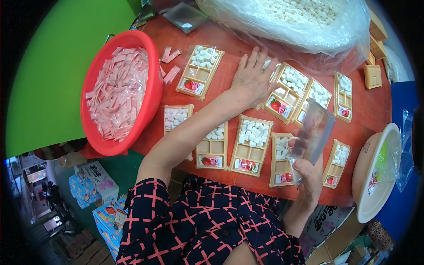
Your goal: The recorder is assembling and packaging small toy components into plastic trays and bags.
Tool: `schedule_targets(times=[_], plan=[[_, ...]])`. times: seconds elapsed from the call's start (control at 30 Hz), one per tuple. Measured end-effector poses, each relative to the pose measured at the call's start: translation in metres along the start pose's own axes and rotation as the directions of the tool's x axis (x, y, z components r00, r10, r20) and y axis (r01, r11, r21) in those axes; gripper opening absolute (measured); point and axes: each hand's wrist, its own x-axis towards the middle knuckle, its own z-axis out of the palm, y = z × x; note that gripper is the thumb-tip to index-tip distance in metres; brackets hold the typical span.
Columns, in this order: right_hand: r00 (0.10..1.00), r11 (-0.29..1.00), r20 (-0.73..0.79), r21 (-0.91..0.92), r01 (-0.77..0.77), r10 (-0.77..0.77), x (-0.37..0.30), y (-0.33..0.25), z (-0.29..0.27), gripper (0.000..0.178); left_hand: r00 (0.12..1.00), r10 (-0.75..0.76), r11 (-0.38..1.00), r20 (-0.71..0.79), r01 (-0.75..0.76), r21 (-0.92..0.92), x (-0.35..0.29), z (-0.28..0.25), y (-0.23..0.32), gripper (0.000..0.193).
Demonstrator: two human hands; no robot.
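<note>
My left hand (252, 76), fingers spread and palm down, reaches across the red table and rests on a compartment tray mostly hidden beneath it. A beige tray (285, 95) with white cubes and a strawberry-printed packet lies just right of that hand. In my right hand (309, 173) is a stack of clear plastic lids (316, 132), tilted up above the table's right part. Below the stack sits another filled tray (281, 168), partly covered by the lids and fingers. A similar tray (251, 145) stands between my arms, and several more lie in two rows.
A red basin (154, 84) of pink wrapped sticks stands at the left, with a few loose sticks (171, 74) beside it. At the back lies a big clear bag (349, 42) of white pieces. A beige basin (360, 185) and small stacked trays (373, 77) are at right.
</note>
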Motion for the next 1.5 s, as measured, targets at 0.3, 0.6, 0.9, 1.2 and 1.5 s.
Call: schedule_targets(times=[0.3,0.6,0.9,1.2,1.5], plan=[[0.999,0.999,-0.020,-0.021,0.045,-0.045,-0.005,-0.001,-0.003,0.089,0.988,-0.062,0.994,0.141,0.048,0.098,-0.005,-0.004,-0.010,0.055],[0.995,0.995,0.013,-0.013,0.103,-0.103,-0.017,-0.001,-0.003,0.091,0.981,-0.177,0.970,-0.076,0.187,0.153,-0.025,-0.029,-0.019,0.064],[0.997,0.996,-0.008,-0.017,0.083,-0.083,-0.021,0.002,0.000,0.087,0.754,-0.656,0.750,0.042,0.657,-0.074,-0.042,-0.065,-0.069,0.073],[0.999,0.996,0.003,-0.068,0.053,-0.053,-0.020,0.001,0.006,0.086,0.845,-0.514,0.857,0.147,0.500,0.123,-0.048,-0.047,-0.074,0.058],[0.980,0.989,-0.133,-0.003,0.148,-0.147,-0.026,-0.011,-0.014,0.091,0.863,-0.477,0.850,0.167,0.404,0.338,-0.052,-0.043,-0.082,0.059]])
